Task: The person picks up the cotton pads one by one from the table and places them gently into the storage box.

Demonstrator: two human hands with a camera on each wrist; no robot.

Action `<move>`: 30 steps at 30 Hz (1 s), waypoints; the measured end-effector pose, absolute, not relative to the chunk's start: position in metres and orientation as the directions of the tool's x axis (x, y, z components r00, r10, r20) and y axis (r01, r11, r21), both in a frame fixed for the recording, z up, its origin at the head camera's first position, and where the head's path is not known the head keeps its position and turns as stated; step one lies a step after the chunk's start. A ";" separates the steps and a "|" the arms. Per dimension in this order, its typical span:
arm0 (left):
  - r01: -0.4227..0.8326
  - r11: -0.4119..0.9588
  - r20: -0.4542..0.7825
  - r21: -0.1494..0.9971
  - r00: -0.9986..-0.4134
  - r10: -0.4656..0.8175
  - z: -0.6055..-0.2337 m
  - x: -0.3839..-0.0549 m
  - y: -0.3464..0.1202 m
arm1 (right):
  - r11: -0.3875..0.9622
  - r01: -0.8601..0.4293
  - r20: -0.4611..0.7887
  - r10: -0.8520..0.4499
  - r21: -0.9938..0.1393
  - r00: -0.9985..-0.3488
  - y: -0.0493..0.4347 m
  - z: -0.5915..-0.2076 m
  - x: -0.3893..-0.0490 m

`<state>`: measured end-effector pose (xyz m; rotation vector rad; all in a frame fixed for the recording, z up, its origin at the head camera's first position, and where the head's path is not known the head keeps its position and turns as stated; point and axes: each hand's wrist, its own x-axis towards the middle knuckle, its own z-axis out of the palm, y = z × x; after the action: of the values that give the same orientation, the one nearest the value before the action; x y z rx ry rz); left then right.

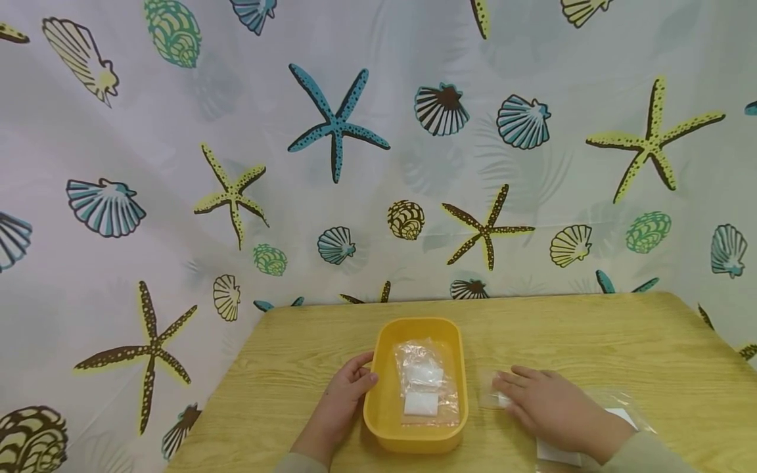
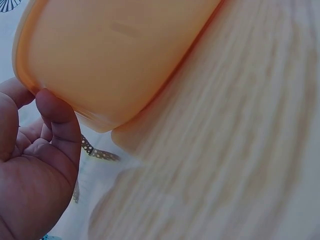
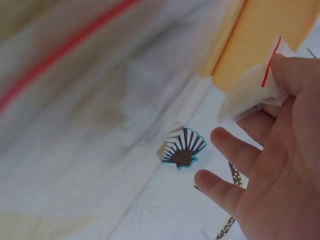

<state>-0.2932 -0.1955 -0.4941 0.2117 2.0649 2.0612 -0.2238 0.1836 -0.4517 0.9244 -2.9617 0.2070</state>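
A yellow plastic container point(image 1: 384, 374) stands on the table. Inside it lie small clear bags point(image 1: 421, 403) with white contents. My left hand point(image 1: 340, 401) grips the container's left rim, its thumb on the near side, as the left wrist view also shows. To the right of the container, my right hand point(image 1: 547, 404) holds a small clear zip bag point(image 3: 245, 97) between thumb and index finger. That bag has a red seal line and something white inside. The other fingers of this hand are spread apart in the right wrist view.
A larger clear bag point(image 1: 621, 414) with white contents lies under the right wrist; the right wrist view shows its red seal line close up. The wooden table point(image 1: 319, 335) ends at a curtain point(image 1: 378, 276) printed with shells and starfish.
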 end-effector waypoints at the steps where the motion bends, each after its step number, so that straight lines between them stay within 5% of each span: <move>1: -0.052 0.010 -0.053 0.999 -0.967 0.250 -0.493 -0.293 -0.195 | 0.821 -0.559 0.082 -0.553 -0.115 -0.829 0.183 -0.450 -0.225; 13: -0.047 0.003 -0.047 0.999 -0.964 0.263 -0.493 -0.292 -0.195 | 0.839 -0.529 0.283 -0.481 -0.126 -0.830 0.171 -0.436 -0.226; 30: -0.061 -0.004 -0.058 0.998 -0.966 0.251 -0.493 -0.291 -0.194 | 0.804 -0.568 0.365 -0.482 -0.178 -0.797 0.118 -0.424 -0.239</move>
<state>-0.2909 -0.1936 -0.4928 0.2006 2.0477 2.0720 -0.2392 0.1180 -0.4241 0.8029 -2.6887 0.4038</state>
